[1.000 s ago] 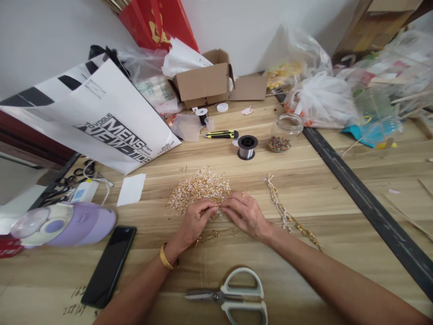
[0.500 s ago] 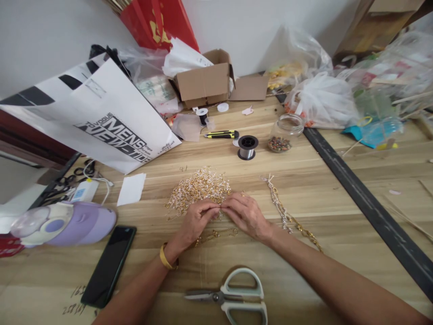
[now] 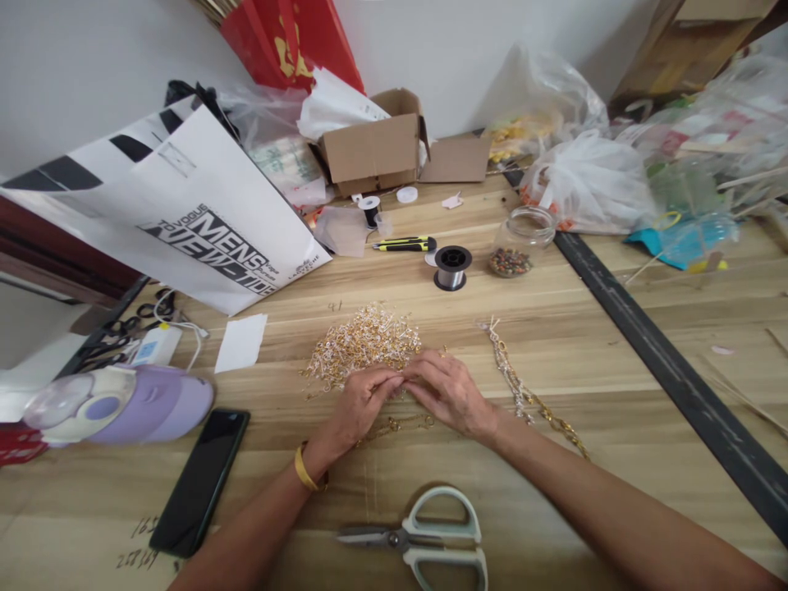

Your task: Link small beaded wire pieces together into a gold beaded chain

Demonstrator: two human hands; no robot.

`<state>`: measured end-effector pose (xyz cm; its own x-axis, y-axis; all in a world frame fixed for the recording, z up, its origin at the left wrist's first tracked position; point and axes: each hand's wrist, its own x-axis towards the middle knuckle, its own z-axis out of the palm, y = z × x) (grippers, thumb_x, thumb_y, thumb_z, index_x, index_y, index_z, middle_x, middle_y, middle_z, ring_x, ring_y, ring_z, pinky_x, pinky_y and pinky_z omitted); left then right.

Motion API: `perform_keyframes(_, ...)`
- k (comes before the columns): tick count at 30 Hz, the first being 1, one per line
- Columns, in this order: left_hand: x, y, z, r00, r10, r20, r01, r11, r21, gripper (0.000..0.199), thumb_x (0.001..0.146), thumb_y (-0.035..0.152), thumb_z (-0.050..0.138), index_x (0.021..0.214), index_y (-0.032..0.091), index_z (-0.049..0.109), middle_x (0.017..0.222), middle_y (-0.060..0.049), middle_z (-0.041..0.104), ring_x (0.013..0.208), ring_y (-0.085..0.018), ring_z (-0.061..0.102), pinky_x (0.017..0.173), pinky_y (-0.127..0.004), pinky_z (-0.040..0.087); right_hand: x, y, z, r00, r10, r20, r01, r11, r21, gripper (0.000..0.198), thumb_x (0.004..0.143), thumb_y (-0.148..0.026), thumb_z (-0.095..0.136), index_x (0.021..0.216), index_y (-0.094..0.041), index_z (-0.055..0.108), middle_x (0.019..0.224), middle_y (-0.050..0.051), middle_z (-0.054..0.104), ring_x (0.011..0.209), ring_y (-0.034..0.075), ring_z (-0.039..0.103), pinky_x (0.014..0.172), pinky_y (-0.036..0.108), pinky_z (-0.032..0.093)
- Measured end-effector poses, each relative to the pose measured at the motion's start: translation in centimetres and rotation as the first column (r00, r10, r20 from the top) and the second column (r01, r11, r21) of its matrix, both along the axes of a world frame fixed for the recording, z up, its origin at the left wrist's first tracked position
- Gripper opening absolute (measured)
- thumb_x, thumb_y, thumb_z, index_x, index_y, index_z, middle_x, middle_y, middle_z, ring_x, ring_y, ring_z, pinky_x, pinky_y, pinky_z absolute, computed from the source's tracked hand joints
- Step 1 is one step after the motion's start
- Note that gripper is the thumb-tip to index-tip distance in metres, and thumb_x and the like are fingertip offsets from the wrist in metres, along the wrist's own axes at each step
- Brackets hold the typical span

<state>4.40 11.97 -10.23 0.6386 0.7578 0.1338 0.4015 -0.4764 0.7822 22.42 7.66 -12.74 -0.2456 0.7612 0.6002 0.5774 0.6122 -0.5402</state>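
Note:
My left hand (image 3: 368,402) and my right hand (image 3: 448,390) meet fingertip to fingertip at the near edge of a pile of small gold and silver findings (image 3: 363,341). Both are closed in a pinch; whatever sits between the fingertips is too small to name. A thin gold chain (image 3: 397,425) lies on the wood just below them, partly behind my left hand. Strands of gold and silver chain (image 3: 514,382) rest to the right of my right hand. White-handled scissors (image 3: 424,538) lie nearest me, blades pointing left.
A black phone (image 3: 200,483), a purple bottle (image 3: 123,405) and a white paper bag (image 3: 203,222) are on the left. Farther back are a wire spool (image 3: 451,268), a yellow cutter (image 3: 405,244), a glass jar of beads (image 3: 520,238) and a cardboard box (image 3: 373,152).
My fingertips have closed slightly nearer together, with both hands still at the same spot by the pile. The whole view has shifted a little.

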Motion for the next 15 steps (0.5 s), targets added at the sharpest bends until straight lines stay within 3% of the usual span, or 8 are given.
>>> perform_keyframes(11, -0.42, -0.47, -0.65, 0.998, -0.048, -0.041, 0.055, 0.979, 0.198, 0.026, 0.095, 0.025, 0.043, 0.084, 0.014, 0.064, 0.08, -0.005, 0.065, 0.076, -0.015, 0.058, 0.073, -0.026, 0.046, -0.01, -0.04, -0.3, 1.0, 0.02, 0.012, -0.02, 1.0, -0.006, 0.007, 0.093, -0.019, 0.049, 0.093, -0.018, 0.055, 0.086, 0.007, 0.062, 0.08, 0.018, 0.055, 0.072, 0.03, 0.044)
perform_keyframes(15, -0.32, -0.5, -0.56, 0.999, -0.014, -0.029, 0.02, 0.972, 0.234, 0.025, 0.094, 0.025, 0.046, 0.082, 0.015, 0.065, 0.08, -0.006, 0.067, 0.075, -0.015, 0.06, 0.073, -0.027, 0.047, -0.07, -0.02, -0.08, 1.0, 0.007, 0.027, -0.007, 1.0, -0.022, 0.006, 0.091, -0.017, 0.049, 0.09, -0.018, 0.054, 0.082, 0.006, 0.06, 0.076, 0.018, 0.053, 0.068, 0.029, 0.042)
